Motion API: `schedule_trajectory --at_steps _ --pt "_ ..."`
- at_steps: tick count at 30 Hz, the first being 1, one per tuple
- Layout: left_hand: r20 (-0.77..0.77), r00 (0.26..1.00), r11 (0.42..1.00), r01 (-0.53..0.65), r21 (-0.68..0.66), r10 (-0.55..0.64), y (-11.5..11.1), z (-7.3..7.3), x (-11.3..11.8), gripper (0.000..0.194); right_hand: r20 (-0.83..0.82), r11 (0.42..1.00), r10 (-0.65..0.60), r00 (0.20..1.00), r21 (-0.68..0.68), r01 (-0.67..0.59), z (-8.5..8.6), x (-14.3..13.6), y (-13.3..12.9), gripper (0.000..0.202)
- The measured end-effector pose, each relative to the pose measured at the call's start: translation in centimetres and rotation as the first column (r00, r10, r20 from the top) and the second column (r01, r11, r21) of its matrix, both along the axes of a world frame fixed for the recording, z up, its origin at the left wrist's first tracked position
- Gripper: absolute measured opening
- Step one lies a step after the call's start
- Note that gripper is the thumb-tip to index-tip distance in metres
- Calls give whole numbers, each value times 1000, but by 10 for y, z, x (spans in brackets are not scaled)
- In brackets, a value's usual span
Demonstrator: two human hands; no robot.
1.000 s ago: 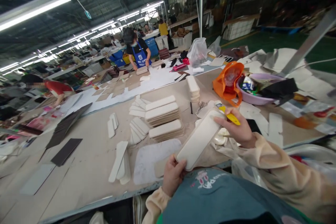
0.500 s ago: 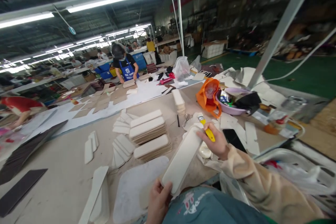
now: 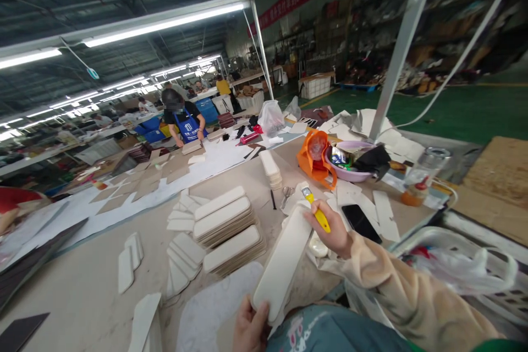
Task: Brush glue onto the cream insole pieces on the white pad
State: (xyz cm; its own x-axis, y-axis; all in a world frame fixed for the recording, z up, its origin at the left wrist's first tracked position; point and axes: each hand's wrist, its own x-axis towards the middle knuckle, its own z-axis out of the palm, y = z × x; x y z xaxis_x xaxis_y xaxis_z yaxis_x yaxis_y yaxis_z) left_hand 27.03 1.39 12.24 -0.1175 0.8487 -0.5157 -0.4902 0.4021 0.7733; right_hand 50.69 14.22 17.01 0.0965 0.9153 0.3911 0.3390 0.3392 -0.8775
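Observation:
My left hand [image 3: 251,323] pinches the near end of a long white panel [image 3: 282,267] with rounded corners, tilted over the table's front edge. In my right hand [image 3: 335,231] is a small yellow-handled brush [image 3: 321,220], its metal-banded end pointing up and away; its bristles are hard to make out. The fingers of that hand rest at the panel's far end. Left of the panel lie stacks of similar white panels [image 3: 225,217]. Just below my right hand sits a round whitish container [image 3: 318,246], partly covered by the panel and hand.
Scissors [image 3: 287,193] and a black phone [image 3: 361,223] lie beyond my right hand. An orange bag [image 3: 315,162], a purple basin [image 3: 355,176] and a bottle [image 3: 416,184] stand farther back. A white basket [image 3: 447,236] is at right. Across the table works a person in a blue apron [image 3: 187,126].
The camera view has turned slightly right, so the surroundings sit farther left. Both hands keep their holds on the panel and the brush, with little other movement.

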Motion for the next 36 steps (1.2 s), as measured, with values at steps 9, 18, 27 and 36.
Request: schedule_trajectory --at_steps 9,18,27,36 --pt "-46 997 998 57 14 -56 3 1 -1 43 -20 1000 0 1000 -23 0 -2 2 1 20" --pt "-4 1000 1000 8 28 -8 3 9 -2 41 8 992 77 997 -99 -76 -6 5 10 34" --pt "6 1000 999 -26 44 26 1 23 -6 44 83 985 147 986 -104 -138 -4 3 14 40" --pt "33 995 973 -97 207 92 2 41 -13 30 -53 992 80 995 -89 -85 -8 -6 5 40"
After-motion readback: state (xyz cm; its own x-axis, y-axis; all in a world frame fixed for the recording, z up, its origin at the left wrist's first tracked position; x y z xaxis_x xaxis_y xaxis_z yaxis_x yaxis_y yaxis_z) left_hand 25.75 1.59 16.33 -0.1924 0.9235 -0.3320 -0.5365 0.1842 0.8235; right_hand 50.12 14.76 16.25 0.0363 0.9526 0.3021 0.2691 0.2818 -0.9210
